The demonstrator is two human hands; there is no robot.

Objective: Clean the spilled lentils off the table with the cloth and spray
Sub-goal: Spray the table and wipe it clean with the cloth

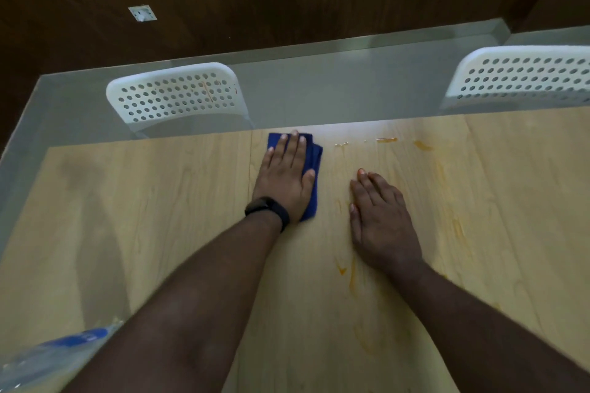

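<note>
Two hands flat on the tabletop (159, 233) right now. Left hand (285, 175), black band (268, 209) on the wrist, is spread wide with straight fingers pressing down on the folded blue cloth (314, 163) up around 12 o'clock near the far edge. Right hand (380, 217) lies palm down with fingers straight, just beside the cloth, on bare wood and holding nothing. Orange smears (423, 145) streak the wood from about 1 o'clock down past the right hand. Spray bottle (54, 351) sits way off at 8 o'clock, pretty blurry. White perforated chairs (175, 96) stand beyond the far edge.
</note>
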